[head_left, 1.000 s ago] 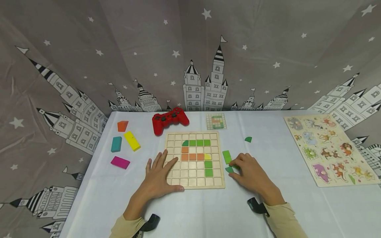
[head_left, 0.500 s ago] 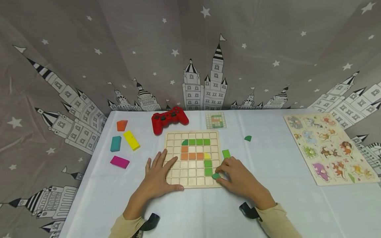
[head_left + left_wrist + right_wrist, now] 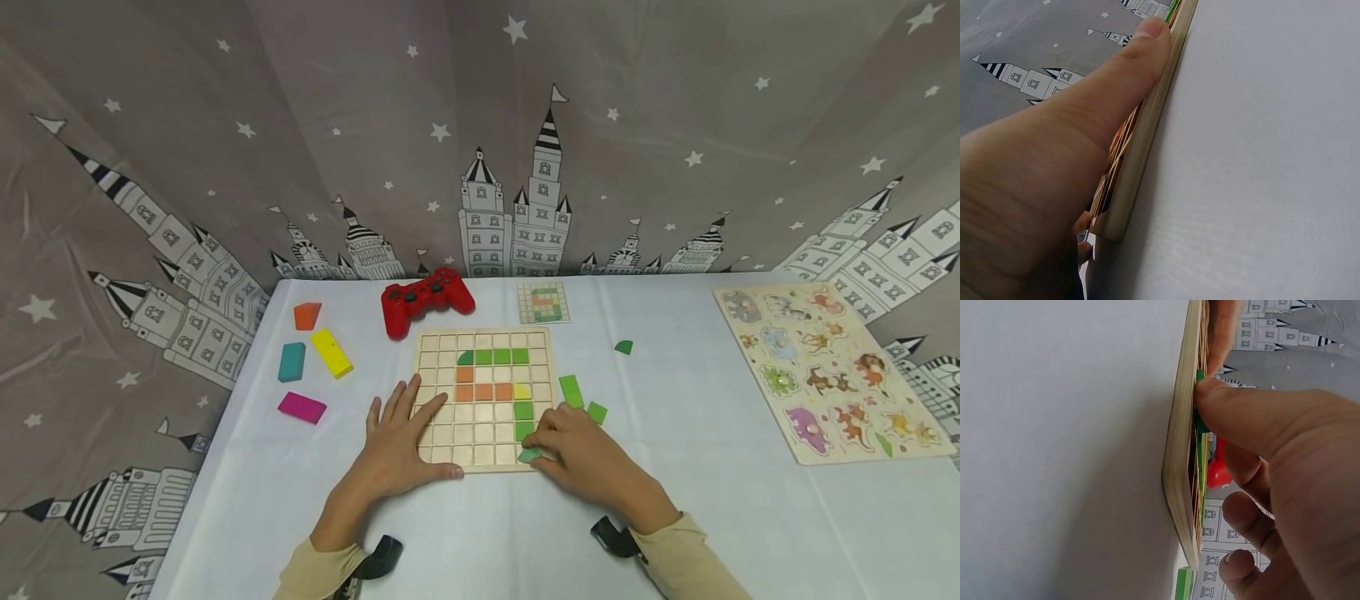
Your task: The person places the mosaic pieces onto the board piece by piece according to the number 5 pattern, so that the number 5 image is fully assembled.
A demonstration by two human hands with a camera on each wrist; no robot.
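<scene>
A wooden grid board (image 3: pixel 482 340) lies in the middle of the table, with green, orange and yellow tiles set in its cells. My left hand (image 3: pixel 401 446) rests flat on the board's lower left corner, fingers spread, thumb along the front edge (image 3: pixel 1141 150). My right hand (image 3: pixel 573 454) pinches a small green tile (image 3: pixel 528 455) at the board's lower right cells. In the right wrist view the thumb (image 3: pixel 1254 419) presses that green tile (image 3: pixel 1200 422) against the board (image 3: pixel 1182 462). Two loose green tiles (image 3: pixel 572 390) (image 3: pixel 597 412) lie just right of the board.
A red game controller (image 3: pixel 427 298) and a small pattern card (image 3: pixel 544 302) lie behind the board. Orange (image 3: pixel 307 316), teal (image 3: pixel 292 362), yellow (image 3: pixel 332 352) and pink (image 3: pixel 302 407) blocks sit at left. A green quarter-round piece (image 3: pixel 624 347) and an animal puzzle (image 3: pixel 825 371) lie at right.
My right hand picked up a small green tile beside the board and carried it left onto the board's lower right cells. The left hand has stayed put.
</scene>
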